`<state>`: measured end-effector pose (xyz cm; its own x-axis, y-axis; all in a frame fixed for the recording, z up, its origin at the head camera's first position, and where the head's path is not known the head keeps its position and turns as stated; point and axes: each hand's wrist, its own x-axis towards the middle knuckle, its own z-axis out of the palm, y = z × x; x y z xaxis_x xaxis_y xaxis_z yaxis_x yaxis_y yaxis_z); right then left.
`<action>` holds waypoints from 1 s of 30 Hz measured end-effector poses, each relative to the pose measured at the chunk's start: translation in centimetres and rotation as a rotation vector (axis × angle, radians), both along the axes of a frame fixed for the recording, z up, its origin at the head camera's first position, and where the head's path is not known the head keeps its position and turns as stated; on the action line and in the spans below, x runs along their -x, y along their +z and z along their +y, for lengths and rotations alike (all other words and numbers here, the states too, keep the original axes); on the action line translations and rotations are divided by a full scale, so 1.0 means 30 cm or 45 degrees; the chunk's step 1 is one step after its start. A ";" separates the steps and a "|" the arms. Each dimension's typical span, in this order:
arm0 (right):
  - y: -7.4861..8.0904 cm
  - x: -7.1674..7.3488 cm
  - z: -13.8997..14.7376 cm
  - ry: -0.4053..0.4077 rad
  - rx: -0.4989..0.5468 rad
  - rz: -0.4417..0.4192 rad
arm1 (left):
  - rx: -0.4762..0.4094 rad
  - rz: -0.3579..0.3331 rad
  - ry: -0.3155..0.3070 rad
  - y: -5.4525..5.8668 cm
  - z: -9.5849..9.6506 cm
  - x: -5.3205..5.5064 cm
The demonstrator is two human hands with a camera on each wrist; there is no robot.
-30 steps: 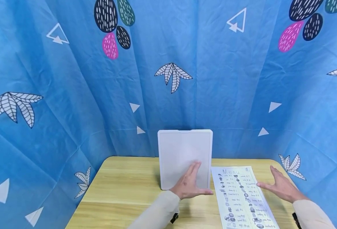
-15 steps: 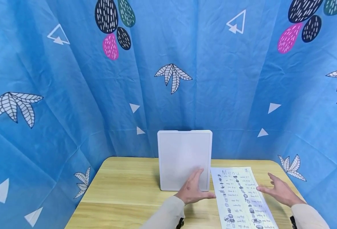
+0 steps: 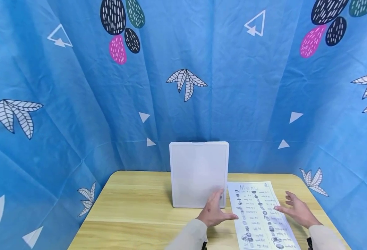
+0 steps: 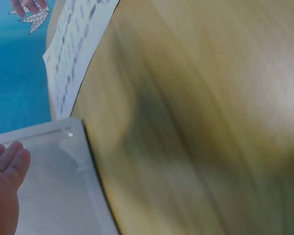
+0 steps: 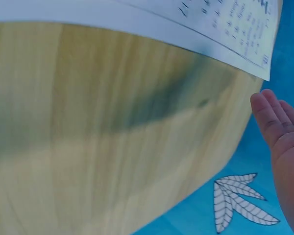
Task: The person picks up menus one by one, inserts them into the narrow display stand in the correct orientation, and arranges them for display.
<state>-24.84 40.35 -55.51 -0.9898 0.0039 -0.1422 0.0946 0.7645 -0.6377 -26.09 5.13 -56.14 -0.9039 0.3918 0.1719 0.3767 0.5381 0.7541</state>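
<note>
A printed menu sheet lies flat on the wooden table, its heading "Menu" at the far end. My left hand hovers by the sheet's left edge, thumb stretched toward it and fingers extended. Past the sheet's right edge is my right hand, thumb pointing at the paper and fingers apart from it. Neither hand holds anything. Behind the left hand a white rectangular board stands upright, its lower right part covered by the fingers. In the right wrist view the fingers look straight, beyond the paper's corner.
The wooden table has rounded far corners. A blue patterned curtain surrounds it at the back and both sides, close behind the white board.
Both hands have come slightly nearer to the viewer; the left has shifted right and the right has shifted left, so they are closer together. Board and menu sheet have stayed put.
</note>
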 end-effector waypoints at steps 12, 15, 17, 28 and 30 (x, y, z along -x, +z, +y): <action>-0.054 -0.009 -0.018 -0.063 0.059 -0.048 | -0.190 -0.184 0.007 -0.061 0.056 -0.016; -0.062 -0.021 -0.010 -0.051 0.054 -0.067 | -0.259 -0.266 0.025 -0.073 0.068 -0.020; -0.072 -0.024 -0.005 -0.032 0.049 -0.064 | -0.296 -0.325 0.043 -0.077 0.077 -0.023; -0.105 -0.011 -0.010 -0.081 0.099 -0.147 | -0.313 -0.464 0.160 -0.100 0.120 -0.030; -0.102 -0.005 -0.013 -0.089 0.101 -0.149 | -0.350 -0.488 0.183 -0.100 0.122 -0.028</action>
